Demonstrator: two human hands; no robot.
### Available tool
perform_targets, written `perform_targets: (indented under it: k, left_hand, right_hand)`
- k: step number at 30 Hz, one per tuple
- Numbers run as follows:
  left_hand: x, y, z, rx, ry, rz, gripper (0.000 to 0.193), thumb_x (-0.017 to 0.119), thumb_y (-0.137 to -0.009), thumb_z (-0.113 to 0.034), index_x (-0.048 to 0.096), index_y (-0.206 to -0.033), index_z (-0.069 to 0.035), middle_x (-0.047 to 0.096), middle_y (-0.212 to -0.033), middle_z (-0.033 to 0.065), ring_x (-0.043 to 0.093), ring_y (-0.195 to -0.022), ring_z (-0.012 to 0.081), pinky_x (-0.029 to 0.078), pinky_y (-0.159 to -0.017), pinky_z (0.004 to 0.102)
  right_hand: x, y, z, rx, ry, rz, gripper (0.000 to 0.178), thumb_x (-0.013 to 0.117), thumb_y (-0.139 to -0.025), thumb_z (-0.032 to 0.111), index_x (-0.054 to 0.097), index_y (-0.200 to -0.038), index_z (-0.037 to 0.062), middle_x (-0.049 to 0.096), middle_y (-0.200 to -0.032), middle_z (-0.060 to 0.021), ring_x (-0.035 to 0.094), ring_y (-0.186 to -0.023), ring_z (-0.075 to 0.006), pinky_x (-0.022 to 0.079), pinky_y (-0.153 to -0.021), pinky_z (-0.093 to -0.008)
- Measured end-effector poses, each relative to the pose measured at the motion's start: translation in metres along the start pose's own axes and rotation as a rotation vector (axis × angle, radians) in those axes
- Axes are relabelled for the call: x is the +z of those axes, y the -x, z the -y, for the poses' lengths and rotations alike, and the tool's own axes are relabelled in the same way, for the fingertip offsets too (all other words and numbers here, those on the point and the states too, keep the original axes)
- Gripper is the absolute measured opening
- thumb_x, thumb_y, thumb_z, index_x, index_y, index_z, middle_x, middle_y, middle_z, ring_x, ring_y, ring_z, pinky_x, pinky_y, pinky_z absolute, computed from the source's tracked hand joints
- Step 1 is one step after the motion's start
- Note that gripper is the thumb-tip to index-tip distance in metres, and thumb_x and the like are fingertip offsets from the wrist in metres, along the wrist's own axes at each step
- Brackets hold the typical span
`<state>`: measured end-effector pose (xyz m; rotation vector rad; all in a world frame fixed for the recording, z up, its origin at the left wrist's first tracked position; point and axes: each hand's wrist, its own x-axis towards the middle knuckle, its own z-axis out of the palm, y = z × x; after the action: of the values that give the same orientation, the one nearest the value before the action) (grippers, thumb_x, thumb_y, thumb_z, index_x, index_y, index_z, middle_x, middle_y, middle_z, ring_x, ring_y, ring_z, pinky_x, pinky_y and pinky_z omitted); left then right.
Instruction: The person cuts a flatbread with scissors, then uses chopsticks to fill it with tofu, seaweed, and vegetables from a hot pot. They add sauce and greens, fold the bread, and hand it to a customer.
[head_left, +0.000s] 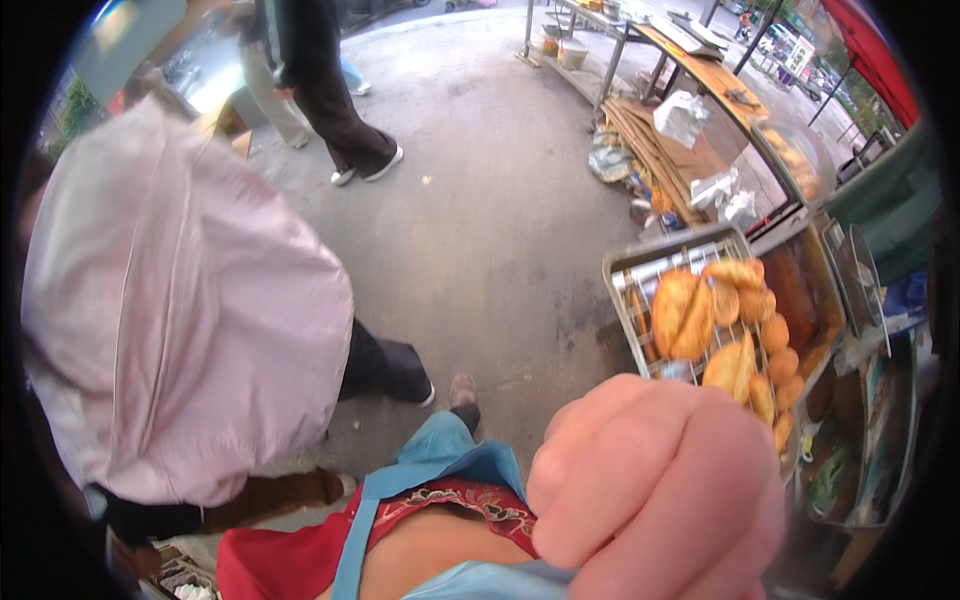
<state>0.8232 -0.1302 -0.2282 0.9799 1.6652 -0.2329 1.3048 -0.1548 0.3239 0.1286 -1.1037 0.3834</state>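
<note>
My right hand [650, 480] is raised very close in front of me at the lower right, fingers curled in and closed. Whatever it may hold is hidden inside the fingers. Just beyond it is a metal tray with a wire rack [625, 262], partly covered by the hand. On that rack lie golden fried dough pieces [683, 315] and, along its right side, several round brown fried balls [775, 333]. No contact shows between the hand and the food. My left hand is out of the picture; a red sleeve [280, 555] and blue apron [440, 440] show below.
A person in a pale pink jacket [200, 300] stands close on my left. Another person in dark trousers [345, 110] is farther off on the pavement [480, 180]. A long work table [700, 75] with plastic bags and boards runs along the right, near a brown-stained pan [805, 280].
</note>
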Motion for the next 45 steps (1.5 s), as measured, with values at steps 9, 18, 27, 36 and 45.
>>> perform_targets:
  k: [9,18,27,36,45]
  left_hand:
    - [-0.047,-0.072,-0.196,0.047,0.02,-0.041,0.019,0.056,-0.082,-0.014,0.067,-0.089,0.0,0.066,-0.088,0.0107,0.063,-0.082,0.018,0.049,-0.075,0.0296]
    - [-0.01,-0.192,-0.451,0.106,0.04,0.115,0.017,0.057,-0.082,-0.009,0.067,-0.092,0.001,0.067,-0.089,0.0094,0.063,-0.083,0.0159,0.05,-0.077,0.0275]
    - [0.019,-0.257,-0.697,0.107,0.113,0.09,0.019,0.056,-0.081,-0.009,0.067,-0.092,0.002,0.067,-0.088,0.0107,0.062,-0.082,0.0176,0.05,-0.074,0.0312]
    - [0.057,-0.329,-1.002,0.297,-0.076,0.005,0.018,0.051,-0.079,-0.01,0.061,-0.069,0.001,0.06,-0.064,0.0124,0.056,-0.055,0.0217,0.044,-0.049,0.0339]
    - [0.193,-0.368,-1.441,0.451,0.046,0.333,0.024,0.052,-0.084,-0.016,0.057,-0.105,-0.005,0.064,-0.086,0.0113,0.061,-0.066,0.02,0.05,-0.057,0.0339]
  right_hand:
    - [-0.136,-0.098,-0.086,-0.199,0.38,0.222,0.038,0.052,-0.092,0.031,0.066,-0.087,-0.0045,0.057,-0.074,-0.0115,0.049,-0.053,-0.0171,0.038,-0.042,-0.0262]
    - [-0.35,-0.162,-0.153,-0.174,0.24,0.338,0.039,0.054,-0.09,0.032,0.067,-0.086,-0.0038,0.06,-0.082,-0.0154,0.053,-0.06,-0.0214,0.042,-0.049,-0.0293]
    - [-0.554,-0.282,-0.219,-0.146,0.368,0.503,0.035,0.054,-0.091,0.029,0.066,-0.085,-0.0026,0.059,-0.084,-0.0176,0.054,-0.064,-0.0227,0.043,-0.051,-0.0304]
    - [-0.854,-0.289,-0.312,0.921,0.886,-0.386,0.016,0.055,-0.086,0.012,0.062,-0.079,-0.0004,0.055,-0.069,-0.0026,0.047,-0.058,-0.0076,0.035,-0.053,-0.0193]
    - [-1.115,-0.224,-0.352,1.29,1.021,-0.902,0.008,0.062,-0.082,0.012,0.063,-0.083,0.0042,0.055,-0.065,0.0017,0.047,-0.054,-0.0049,0.035,-0.049,-0.0175]
